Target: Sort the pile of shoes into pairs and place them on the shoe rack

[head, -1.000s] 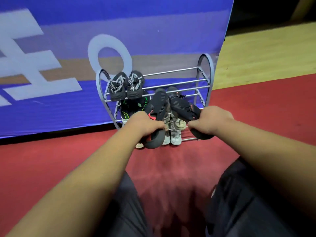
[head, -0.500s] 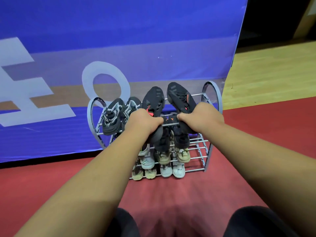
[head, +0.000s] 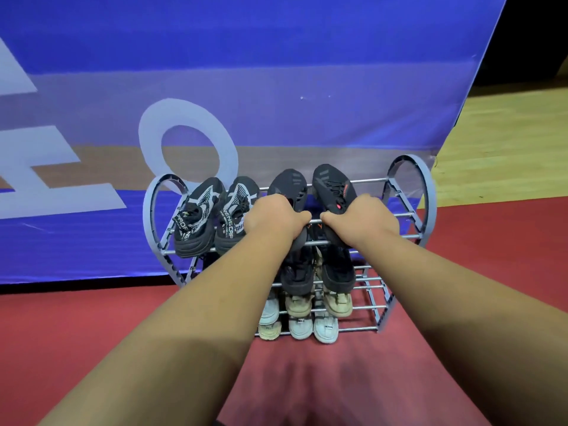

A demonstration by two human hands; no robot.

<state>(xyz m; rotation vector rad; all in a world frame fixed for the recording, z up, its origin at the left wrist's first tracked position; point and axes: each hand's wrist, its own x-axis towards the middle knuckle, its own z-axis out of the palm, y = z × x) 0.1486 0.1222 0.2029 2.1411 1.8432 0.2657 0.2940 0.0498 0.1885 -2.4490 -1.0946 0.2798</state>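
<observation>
A: Nearest first, what are the hands doing?

B: The left hand [head: 273,219] has its fingers curled tight round the heel of the left black shoe [head: 289,187]; the right hand [head: 362,221] grips the right black shoe [head: 333,186] the same way. Both shoes lie on the top tier of the shoe rack [head: 412,192], toes pointing away.

A: How would they handle?

B: Light, I'd judge, with soft uppers and stiffer soles, so the heel is the firm place to hold.

A: And beyond?

B: Just left sits the knit pair [head: 215,216]; lower tiers hold 2 dark shoes [head: 316,272] and pale sneakers [head: 307,318]. A blue banner [head: 276,72] stands behind.
</observation>
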